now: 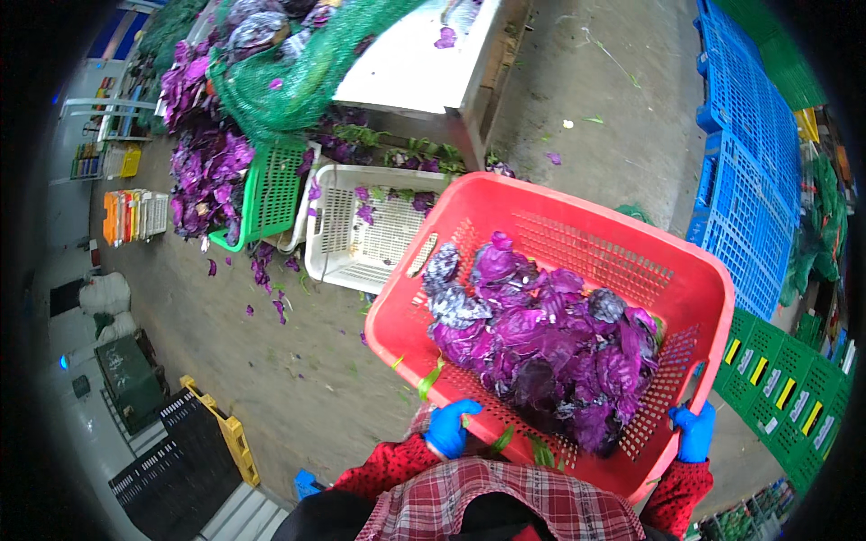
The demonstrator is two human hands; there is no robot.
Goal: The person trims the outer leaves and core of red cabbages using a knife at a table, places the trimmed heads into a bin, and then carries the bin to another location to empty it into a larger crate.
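Observation:
A large red plastic basket (591, 216) is held up in front of my body, tilted. Inside lies a heap of purple cabbage leaves (550, 338), some greyish and wilted. My left hand (448, 429), in a blue glove, is closed on the basket's near left rim. At the right end, my right hand (693, 432), also gloved in blue, grips the rim by the handle opening. Several green leaf scraps cling to the near edge. Beyond the basket's left side, a white plastic basket (338, 216) sits on the floor with a few leaf bits inside.
A green basket (271, 194) stands beside a big pile of cabbage leaves (194, 162). Behind are a white-topped table (406, 59) and green netting (271, 95). Blue pallets (749, 198) and green crates (785, 388) line the right; black pallets (171, 478) stand at left.

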